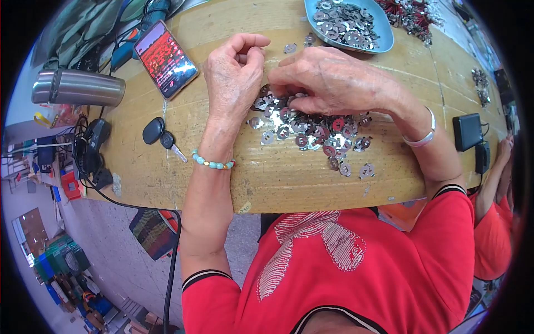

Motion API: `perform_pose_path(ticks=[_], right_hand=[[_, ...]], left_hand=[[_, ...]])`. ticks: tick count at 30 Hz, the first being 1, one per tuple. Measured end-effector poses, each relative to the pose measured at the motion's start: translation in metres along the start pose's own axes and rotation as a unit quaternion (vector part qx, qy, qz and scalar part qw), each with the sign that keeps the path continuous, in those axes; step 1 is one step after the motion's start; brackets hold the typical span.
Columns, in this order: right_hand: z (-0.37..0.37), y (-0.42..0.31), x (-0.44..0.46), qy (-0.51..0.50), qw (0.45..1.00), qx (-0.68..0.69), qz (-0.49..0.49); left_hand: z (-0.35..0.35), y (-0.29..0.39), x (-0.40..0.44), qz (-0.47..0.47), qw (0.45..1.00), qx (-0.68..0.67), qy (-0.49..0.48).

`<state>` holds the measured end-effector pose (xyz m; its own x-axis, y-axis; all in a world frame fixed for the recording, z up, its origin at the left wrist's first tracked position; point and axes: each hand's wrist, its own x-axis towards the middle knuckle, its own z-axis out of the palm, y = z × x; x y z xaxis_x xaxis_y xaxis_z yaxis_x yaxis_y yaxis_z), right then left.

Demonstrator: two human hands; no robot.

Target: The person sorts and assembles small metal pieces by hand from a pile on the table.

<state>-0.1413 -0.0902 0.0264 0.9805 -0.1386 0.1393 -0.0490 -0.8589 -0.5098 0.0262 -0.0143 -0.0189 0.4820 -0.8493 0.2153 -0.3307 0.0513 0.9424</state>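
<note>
A loose pile of small, flat metal pieces with cut-outs [317, 133] lies on the table in front of me. Bent over the pile's upper edge, my right hand [334, 80] has its fingers and thumb curled in among the pieces; whatever lies between the fingertips is hidden. Just left of it, my left hand [236, 64] is raised with its fingers curled in and closed. Anything held there is too small or covered to make out. Beyond both hands sits a blue plastic tray [384, 42] with many similar pieces. A few single pieces lie between hands and tray.
A phone [167, 61] with a lit screen, a steel tumbler [83, 88] and a key with a black fob [161, 133] are on the left. Red and white wired parts [414, 16] lie at the far right. A black box [467, 132] sits near another person's arm [492, 178].
</note>
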Motion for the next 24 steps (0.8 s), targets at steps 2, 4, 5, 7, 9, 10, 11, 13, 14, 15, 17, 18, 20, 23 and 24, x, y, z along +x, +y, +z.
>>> perform_pose_path(ticks=[2,4,5,7,9,10,11,13,14,15,17,18,20,23,24], right_hand=[[-0.008,0.004,0.002,-0.019,0.999,0.027,0.009],[-0.017,0.006,0.005,-0.030,0.998,0.050,0.028],[-0.021,0.006,0.006,-0.031,0.997,0.059,0.043],[-0.030,0.005,0.006,-0.041,0.991,0.101,0.074],[-0.034,0.010,0.007,-0.068,0.987,0.117,0.083],[-0.036,0.012,0.007,-0.081,0.985,0.125,0.087],[-0.037,0.012,0.007,-0.075,0.980,0.154,0.104],[-0.038,0.014,0.005,-0.061,0.966,0.211,0.137],[-0.038,0.015,0.005,-0.067,0.964,0.217,0.138],[-0.039,0.017,0.005,-0.073,0.962,0.224,0.139],[-0.040,0.018,0.004,-0.084,0.958,0.236,0.142],[-0.040,0.018,0.004,-0.090,0.956,0.241,0.144],[-0.039,0.018,0.005,-0.091,0.954,0.248,0.146],[-0.042,0.019,0.004,-0.066,0.955,0.247,0.150],[-0.045,0.019,0.003,-0.054,0.956,0.244,0.153]], left_hand=[[0.000,-0.001,0.000,0.006,1.000,0.008,-0.004],[0.000,0.000,0.000,0.010,1.000,0.015,-0.006],[0.001,0.001,-0.001,0.010,1.000,0.019,-0.005],[0.002,0.003,-0.002,0.013,1.000,0.021,-0.010],[0.002,0.006,-0.002,0.020,0.999,0.019,-0.018],[0.003,0.006,-0.002,0.023,0.999,0.020,-0.024],[0.003,0.004,-0.002,0.026,0.999,0.021,-0.029],[0.003,0.003,-0.002,0.026,0.999,0.018,-0.037],[0.003,0.002,-0.002,0.021,0.999,0.013,-0.039],[0.003,0.002,-0.002,0.017,0.999,0.008,-0.041],[0.005,0.001,-0.002,0.024,0.999,0.009,-0.040],[0.005,0.002,-0.002,0.027,0.999,0.009,-0.038],[0.005,0.006,-0.004,0.035,0.998,0.023,-0.046],[0.005,0.007,-0.004,0.076,0.994,0.051,-0.059],[0.005,0.007,-0.005,0.095,0.991,0.063,-0.064]])
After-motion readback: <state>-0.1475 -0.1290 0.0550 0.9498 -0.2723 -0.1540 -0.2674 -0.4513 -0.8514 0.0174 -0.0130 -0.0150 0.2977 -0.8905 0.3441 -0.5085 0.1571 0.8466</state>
